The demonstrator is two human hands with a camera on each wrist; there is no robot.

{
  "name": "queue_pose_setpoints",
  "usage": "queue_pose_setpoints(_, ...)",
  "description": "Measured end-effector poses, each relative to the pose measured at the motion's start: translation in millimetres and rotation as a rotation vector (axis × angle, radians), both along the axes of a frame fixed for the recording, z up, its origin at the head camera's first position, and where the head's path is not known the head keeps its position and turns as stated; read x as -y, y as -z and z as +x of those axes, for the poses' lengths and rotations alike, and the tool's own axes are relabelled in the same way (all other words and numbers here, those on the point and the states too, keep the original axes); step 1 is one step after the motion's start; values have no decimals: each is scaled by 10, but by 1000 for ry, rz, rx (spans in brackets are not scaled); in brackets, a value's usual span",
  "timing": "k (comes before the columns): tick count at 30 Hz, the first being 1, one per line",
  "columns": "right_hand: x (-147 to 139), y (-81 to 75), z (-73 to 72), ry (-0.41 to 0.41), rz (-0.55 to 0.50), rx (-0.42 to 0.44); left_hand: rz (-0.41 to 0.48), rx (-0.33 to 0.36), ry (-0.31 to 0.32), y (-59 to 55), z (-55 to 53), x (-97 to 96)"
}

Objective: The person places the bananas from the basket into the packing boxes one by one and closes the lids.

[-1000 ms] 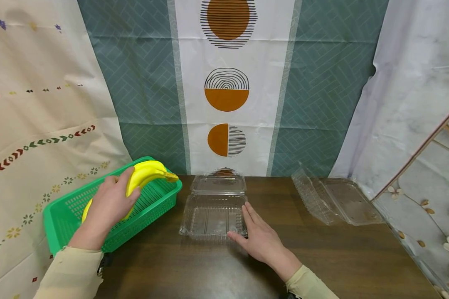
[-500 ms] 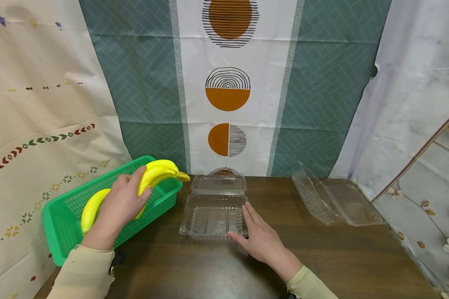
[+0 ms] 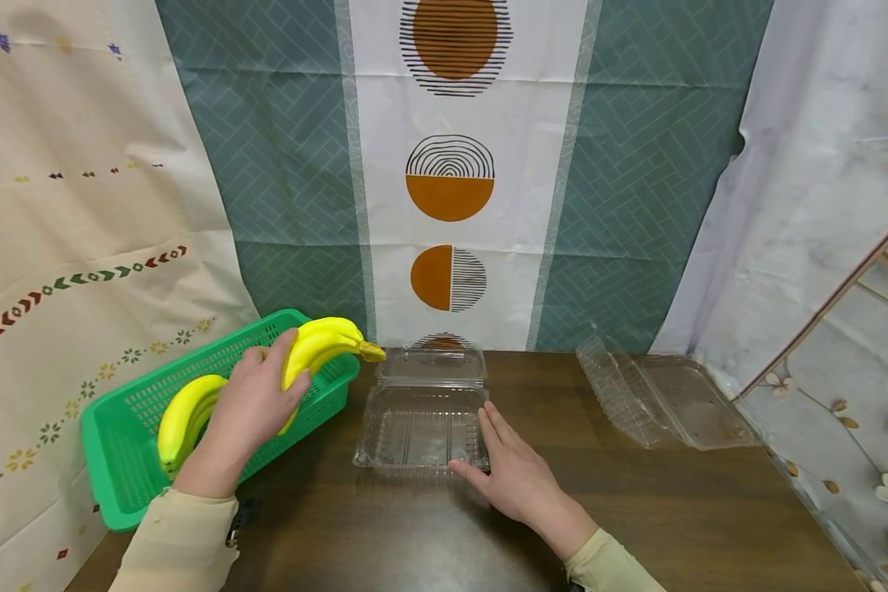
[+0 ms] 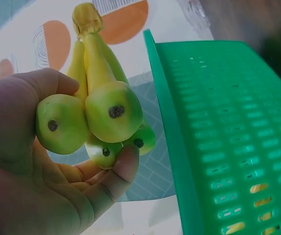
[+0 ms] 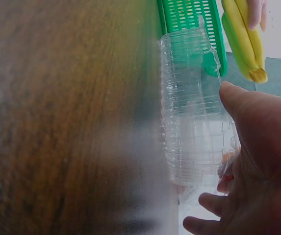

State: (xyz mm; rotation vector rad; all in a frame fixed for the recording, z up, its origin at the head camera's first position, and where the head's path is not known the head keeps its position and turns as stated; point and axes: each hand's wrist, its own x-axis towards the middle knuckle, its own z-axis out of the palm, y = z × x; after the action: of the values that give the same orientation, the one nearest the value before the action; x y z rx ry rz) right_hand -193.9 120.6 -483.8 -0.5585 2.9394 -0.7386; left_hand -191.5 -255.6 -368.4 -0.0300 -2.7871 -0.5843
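- Head view: left hand (image 3: 255, 403) is curled round a banana bunch (image 3: 321, 345), held over the green basket (image 3: 314, 413), stem end out past its far corner.
- Left wrist: thumb one side, fingers the other. Grip looks secure.
- Right hand (image 3: 521, 473): fingers mostly straight, nothing gripped, resting against the right side of the near clamshell (image 3: 414, 440). Looks like a steadying hand.
- Step, my read: lift-out, bunch up but not set down.
- Next move calls for clearance over the basket rim, then a level path if the clamshell is the target. Thin walls would flex or skid if clipped; the bunch is long against that base, so angle matters.
- Bananas: smooth, yellow, curved, green at the tips with dark ends, tan stem block. More bananas (image 3: 187, 415) lie in the basket.
- Basket: slotted plastic, long, flared rim. Looks stiff.
- Clamshell: clear, ribbed, lid folded back on the far side. Second clamshell (image 3: 699, 403) stands open well right.
- Table (image 3: 429, 543): dark wood grain, slight sheen.
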Motion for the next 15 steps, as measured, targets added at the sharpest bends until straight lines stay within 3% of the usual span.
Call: queue_pose_setpoints(15,-6,10,-7,-1,-5,-2,29,-14,31,23,11,-152)
